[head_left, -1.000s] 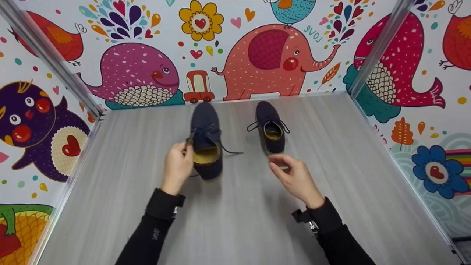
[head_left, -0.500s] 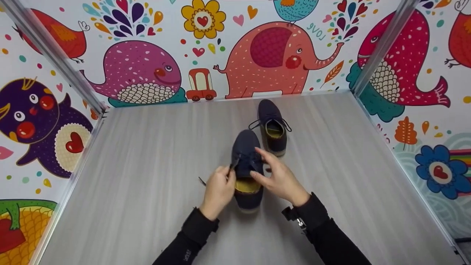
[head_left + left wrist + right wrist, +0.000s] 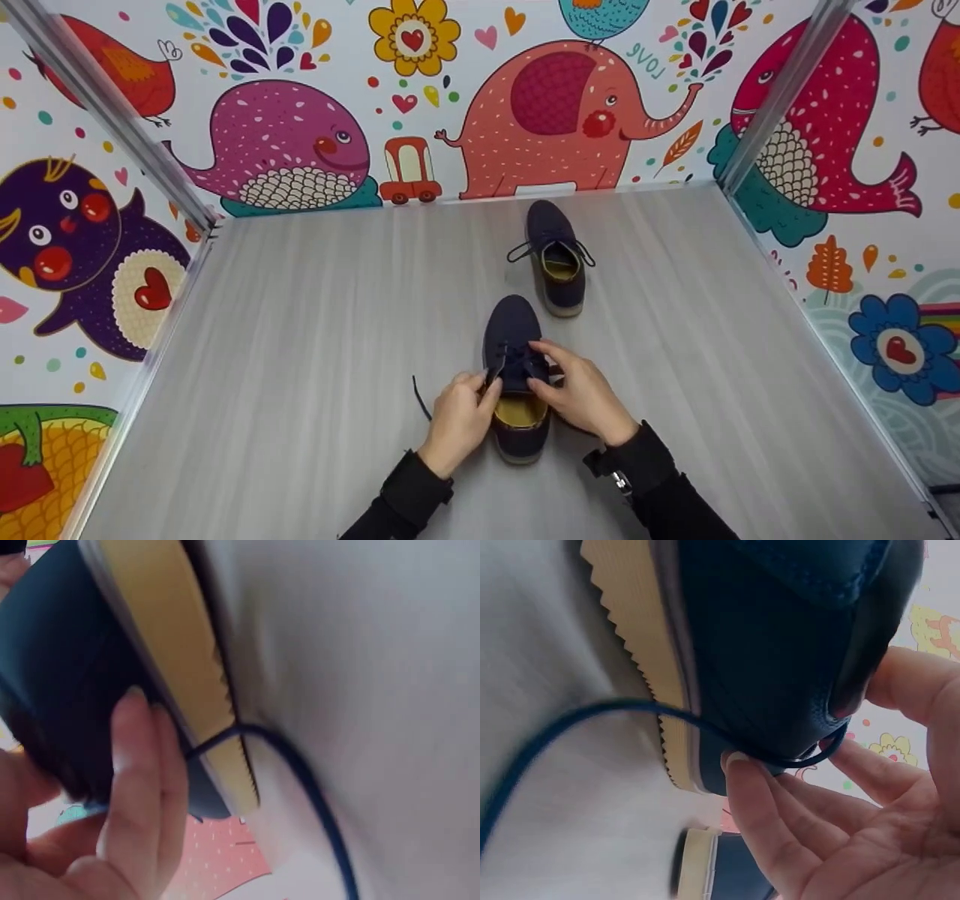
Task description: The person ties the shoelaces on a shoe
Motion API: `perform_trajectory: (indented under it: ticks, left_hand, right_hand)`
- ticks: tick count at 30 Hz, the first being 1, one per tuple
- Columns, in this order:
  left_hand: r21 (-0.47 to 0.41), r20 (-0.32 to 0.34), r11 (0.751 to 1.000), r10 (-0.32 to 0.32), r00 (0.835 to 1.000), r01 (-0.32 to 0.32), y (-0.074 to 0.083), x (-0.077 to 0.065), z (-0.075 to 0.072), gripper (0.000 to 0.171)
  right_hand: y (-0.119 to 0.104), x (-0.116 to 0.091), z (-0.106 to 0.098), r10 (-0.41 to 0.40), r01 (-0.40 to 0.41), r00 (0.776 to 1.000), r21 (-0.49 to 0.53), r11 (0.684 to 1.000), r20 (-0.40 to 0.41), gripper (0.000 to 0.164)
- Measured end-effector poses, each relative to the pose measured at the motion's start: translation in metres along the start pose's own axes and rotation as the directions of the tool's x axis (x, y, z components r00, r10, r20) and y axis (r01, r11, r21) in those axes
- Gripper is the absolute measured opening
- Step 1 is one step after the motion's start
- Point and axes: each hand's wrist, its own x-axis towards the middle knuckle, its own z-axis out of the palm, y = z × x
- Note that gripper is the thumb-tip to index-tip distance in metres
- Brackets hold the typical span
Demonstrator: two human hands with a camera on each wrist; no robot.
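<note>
Near shoe, what's moved: near shoe [image 3: 517, 381] has slid down the frame since half a second ago and both hands came along; far shoe [image 3: 559, 262] hasn't budged.
Laces, what it means: my guess is the placing is about done, since both sides of the lacing are now in easy reach.
Head view, near shoe: lower centre of the frame, toe up, looks set upright on the floor [image 3: 315, 337], far shoe above it and a bit right.
Head view, left hand [image 3: 461, 416]: nearly closed, thumb and fingertips pinching the shoe's left edge. Can't tell if any lace is in there too.
Head view, right hand [image 3: 589, 397]: half curled, thumb and forefinger a bit apart on the right flap.
Head view, left lace [image 3: 420, 397]: loose, trailing left of the left hand.
Left wrist, fingers [image 3: 139, 780]: two fairly straight ones against the shoe's side, lace drooping past the sole [image 3: 172, 637] to lower right.
Right wrist, right lace [image 3: 600, 705]: arcs across the sole to the left; far shoe peeks in at the bottom.
</note>
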Motion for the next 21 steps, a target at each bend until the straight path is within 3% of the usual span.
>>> perform_trajectory:
  ticks: [6,14,21]
  left_hand:
    - [0.03,0.025,0.999,0.018,1.0,-0.019,-0.002,-0.001,-0.006,0.041]
    - [0.042,0.003,0.999,0.025,1.0,-0.026,-0.01,0.004,-0.014,0.044]
    - [-0.067,0.066,0.995,0.081,0.994,-0.077,-0.023,0.016,-0.021,0.018]
  right_hand:
    - [0.007,-0.003,0.0,0.025,-0.026,1.0,0.065,0.998,0.018,0.05]
    - [0.009,-0.004,-0.007,0.063,-0.072,0.995,0.139,0.988,0.072,0.056]
    - [0.013,-0.003,-0.015,0.088,-0.092,0.996,0.137,0.986,0.035,0.044]
